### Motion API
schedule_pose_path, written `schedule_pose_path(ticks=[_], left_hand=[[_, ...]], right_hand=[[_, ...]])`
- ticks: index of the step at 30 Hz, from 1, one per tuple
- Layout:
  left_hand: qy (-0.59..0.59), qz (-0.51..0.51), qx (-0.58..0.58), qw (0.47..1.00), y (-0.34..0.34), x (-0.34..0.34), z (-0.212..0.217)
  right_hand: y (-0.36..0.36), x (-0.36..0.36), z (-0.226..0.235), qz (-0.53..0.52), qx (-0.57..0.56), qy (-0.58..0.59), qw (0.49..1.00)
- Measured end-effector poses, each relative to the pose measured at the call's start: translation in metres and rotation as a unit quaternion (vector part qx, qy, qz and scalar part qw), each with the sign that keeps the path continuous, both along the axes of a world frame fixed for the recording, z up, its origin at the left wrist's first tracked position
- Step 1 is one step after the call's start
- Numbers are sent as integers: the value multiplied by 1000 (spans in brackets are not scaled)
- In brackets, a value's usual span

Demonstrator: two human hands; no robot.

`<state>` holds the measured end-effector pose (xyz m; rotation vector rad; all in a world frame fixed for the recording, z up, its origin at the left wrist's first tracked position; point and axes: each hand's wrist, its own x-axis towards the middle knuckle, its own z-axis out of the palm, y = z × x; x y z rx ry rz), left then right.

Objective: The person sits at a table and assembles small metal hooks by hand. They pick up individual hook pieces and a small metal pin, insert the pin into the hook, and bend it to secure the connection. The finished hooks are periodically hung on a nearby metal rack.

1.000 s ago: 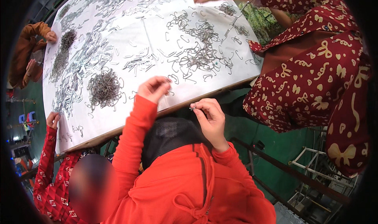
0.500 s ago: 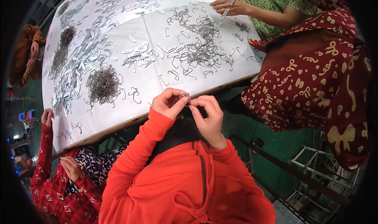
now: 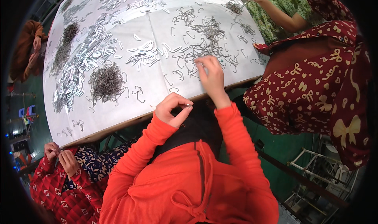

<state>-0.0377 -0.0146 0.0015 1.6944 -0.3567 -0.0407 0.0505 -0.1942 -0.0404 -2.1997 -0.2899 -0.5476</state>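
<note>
My left hand (image 3: 171, 110) is held just off the table's near edge, thumb and forefinger pinched on a small shiny metal piece (image 3: 189, 105); most of it is hidden by the fingers. Over the near side of a loose pile of bent wire hooks (image 3: 210, 31) is my right hand (image 3: 213, 77), palm down. Its thumb and forefinger come together among the hooks, and whatever they grip is too small to make out. Left of that pile lies a small heap of flat silver metal strips (image 3: 142, 55).
A dense heap of wire hooks (image 3: 106, 84) and a long spread of silver strips (image 3: 80, 66) cover the left of the white-covered table (image 3: 118, 119). Co-workers surround me: red-patterned sleeves at left, a maroon-patterned garment (image 3: 291, 90) close at right, a green-patterned sleeve (image 3: 289, 5) beyond.
My right hand has left my left hand and moved forward to the hook pile. The co-worker's hand at far right drew back; the left co-worker's hands came together.
</note>
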Motion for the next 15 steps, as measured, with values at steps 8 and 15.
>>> schedule_pose_path(ticks=[8, 15], left_hand=[[66, -14, -28, 997, 4, -6, -11], [34, -25, -28, 999, 1, -3, -8]], right_hand=[[-12, 24, -2, -18, -166, 220, 961], [-10, 39, 10, -40, -143, 61, 987]])
